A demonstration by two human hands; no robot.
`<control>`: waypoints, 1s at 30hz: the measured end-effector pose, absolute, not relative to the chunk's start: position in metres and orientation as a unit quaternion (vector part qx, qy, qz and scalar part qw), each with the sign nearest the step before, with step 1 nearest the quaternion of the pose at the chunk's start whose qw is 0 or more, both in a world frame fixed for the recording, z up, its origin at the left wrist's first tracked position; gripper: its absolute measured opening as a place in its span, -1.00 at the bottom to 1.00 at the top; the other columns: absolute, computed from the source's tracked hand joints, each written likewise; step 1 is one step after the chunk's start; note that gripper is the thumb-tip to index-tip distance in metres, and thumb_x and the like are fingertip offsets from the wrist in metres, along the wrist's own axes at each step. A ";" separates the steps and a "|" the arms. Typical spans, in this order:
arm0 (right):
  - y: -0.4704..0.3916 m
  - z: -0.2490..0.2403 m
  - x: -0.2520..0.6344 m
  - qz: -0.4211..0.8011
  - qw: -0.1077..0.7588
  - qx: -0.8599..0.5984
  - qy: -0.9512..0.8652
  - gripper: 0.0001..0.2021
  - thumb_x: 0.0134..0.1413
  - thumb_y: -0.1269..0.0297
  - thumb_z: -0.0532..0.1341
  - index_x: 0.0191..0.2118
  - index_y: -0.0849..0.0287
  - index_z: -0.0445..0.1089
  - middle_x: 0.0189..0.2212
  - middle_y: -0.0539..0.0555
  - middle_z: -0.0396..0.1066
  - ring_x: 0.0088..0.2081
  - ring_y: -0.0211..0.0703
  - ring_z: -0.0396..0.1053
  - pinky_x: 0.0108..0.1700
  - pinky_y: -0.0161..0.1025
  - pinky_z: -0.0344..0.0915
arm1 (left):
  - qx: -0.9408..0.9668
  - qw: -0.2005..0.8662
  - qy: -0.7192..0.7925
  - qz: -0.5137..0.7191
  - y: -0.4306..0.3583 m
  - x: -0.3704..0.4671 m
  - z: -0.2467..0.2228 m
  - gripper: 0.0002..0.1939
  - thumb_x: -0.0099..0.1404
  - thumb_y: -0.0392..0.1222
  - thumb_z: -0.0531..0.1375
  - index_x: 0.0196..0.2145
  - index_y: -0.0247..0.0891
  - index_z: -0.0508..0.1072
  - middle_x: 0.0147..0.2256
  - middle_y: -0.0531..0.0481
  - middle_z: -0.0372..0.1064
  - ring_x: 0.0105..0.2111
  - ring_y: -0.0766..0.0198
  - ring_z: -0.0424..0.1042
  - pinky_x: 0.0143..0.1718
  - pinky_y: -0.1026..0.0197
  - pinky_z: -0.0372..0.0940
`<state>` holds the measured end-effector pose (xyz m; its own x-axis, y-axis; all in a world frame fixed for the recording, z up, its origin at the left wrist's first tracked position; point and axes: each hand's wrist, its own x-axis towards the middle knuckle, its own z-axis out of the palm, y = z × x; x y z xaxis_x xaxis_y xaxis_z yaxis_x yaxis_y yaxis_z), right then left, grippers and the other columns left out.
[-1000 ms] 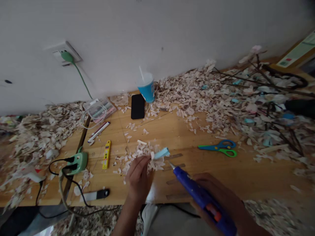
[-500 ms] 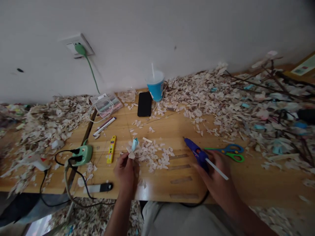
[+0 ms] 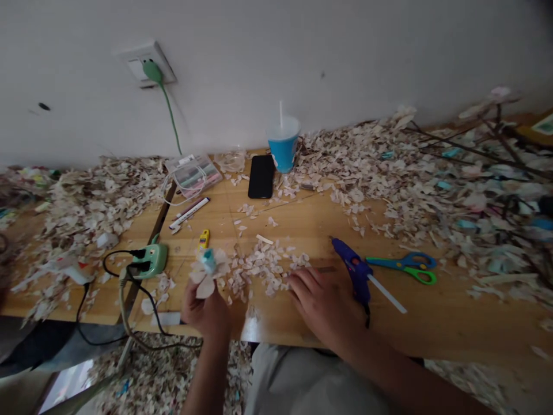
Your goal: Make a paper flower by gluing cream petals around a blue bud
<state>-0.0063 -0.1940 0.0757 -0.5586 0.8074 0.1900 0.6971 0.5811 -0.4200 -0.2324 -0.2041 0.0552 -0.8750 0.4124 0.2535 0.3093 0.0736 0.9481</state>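
My left hand (image 3: pixel 207 311) is closed on a handmade flower (image 3: pixel 210 273), with pale petals around a light-blue centre, raised above the table's front edge. My right hand (image 3: pixel 322 302) lies palm down with its fingers stretched out, tips at the right edge of a scatter of loose pale petals (image 3: pixel 272 271). Whether those fingertips touch a petal cannot be made out. Just right of that hand, a blue hot glue gun (image 3: pixel 352 265) rests on the table, a white glue stick (image 3: pixel 386 293) jutting from its rear.
Blue-and-green scissors (image 3: pixel 406 263) lie right of the glue gun. Behind are a black phone (image 3: pixel 261 177) and a blue cup (image 3: pixel 283 151) with a straw. A green power strip (image 3: pixel 154 260) with cables sits left. Heaped petals (image 3: pixel 367 161) and branches (image 3: pixel 496 138) cover the right side.
My right hand has let go of the glue gun, now lying on the table, and moved left to the petals. My left hand has turned and shifted left, the flower now showing its face.
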 end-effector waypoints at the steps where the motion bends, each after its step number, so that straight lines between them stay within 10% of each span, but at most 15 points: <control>1: -0.195 0.074 -0.010 0.156 0.185 -0.414 -0.878 -0.85 0.24 0.48 0.22 -0.11 0.14 0.43 -0.13 0.11 0.48 -0.05 0.01 0.40 0.02 -0.04 0.39 | 0.237 0.011 0.726 0.646 -0.206 -0.237 0.058 -0.86 0.08 -0.19 0.34 -0.38 -0.23 0.48 -0.34 0.04 0.50 -0.32 0.25 0.46 -0.19 0.17 0.36; 20: -0.173 0.076 -0.001 0.240 0.342 -0.487 -0.767 -0.85 0.36 0.26 0.15 -0.20 0.08 0.48 -0.12 0.08 0.51 -0.03 -0.09 0.42 0.02 -0.12 0.37 | 0.366 0.098 0.705 0.599 -0.201 -0.247 0.053 -0.85 0.16 -0.12 0.34 -0.34 -0.22 0.55 -0.35 0.04 0.52 -0.32 0.25 0.49 -0.20 0.21 0.35; 30: -0.157 0.069 0.007 0.196 0.255 -0.521 -0.790 -0.81 0.27 0.22 0.26 -0.38 0.13 0.39 -0.33 0.07 0.45 -0.20 -0.02 0.37 -0.11 -0.09 0.28 | 0.455 0.115 0.641 0.608 -0.115 -0.265 0.075 -0.86 0.21 -0.13 0.32 -0.32 -0.25 0.54 -0.38 0.03 0.50 -0.35 0.30 0.49 -0.21 0.23 0.36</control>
